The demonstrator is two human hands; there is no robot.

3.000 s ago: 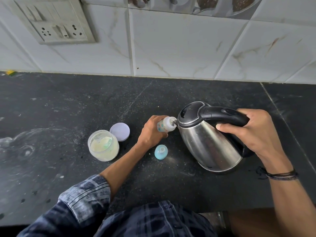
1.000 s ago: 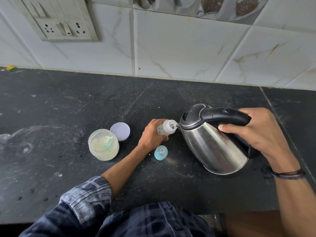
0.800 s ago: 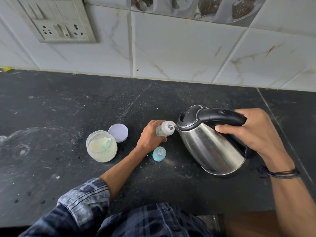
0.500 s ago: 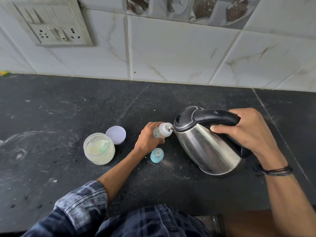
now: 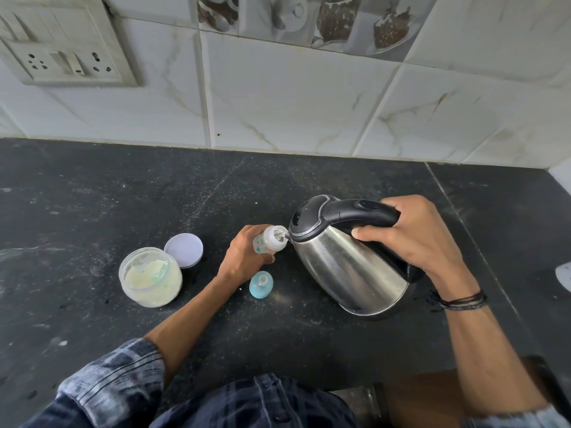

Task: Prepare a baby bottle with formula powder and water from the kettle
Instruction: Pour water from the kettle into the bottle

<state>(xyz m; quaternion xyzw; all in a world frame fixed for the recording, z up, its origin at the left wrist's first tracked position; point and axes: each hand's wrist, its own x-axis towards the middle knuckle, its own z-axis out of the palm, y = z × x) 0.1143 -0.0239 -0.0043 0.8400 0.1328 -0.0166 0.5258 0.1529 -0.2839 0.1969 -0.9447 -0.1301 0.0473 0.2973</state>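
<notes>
A small clear baby bottle (image 5: 269,242) with printed marks stands on the black counter, its mouth uncapped. My left hand (image 5: 244,256) is wrapped around its body. My right hand (image 5: 411,239) grips the black handle of a steel kettle (image 5: 349,267), which is tilted left so its spout touches the bottle's mouth, and water shows at the lip. The blue bottle cap with teat (image 5: 261,284) lies just in front of my left hand. An open jar of pale formula powder (image 5: 150,276) stands to the left, its lilac lid (image 5: 184,250) flat behind it.
The black stone counter (image 5: 123,196) runs back to a white tiled wall with a socket plate (image 5: 66,57) at the upper left. A seam crosses the counter at the right. A pale object (image 5: 564,274) shows at the right edge.
The kettle stays tipped at the bottle's mouth and both hands keep their grips. My head has shifted slightly, so the scene sits a little lower and to the left.
</notes>
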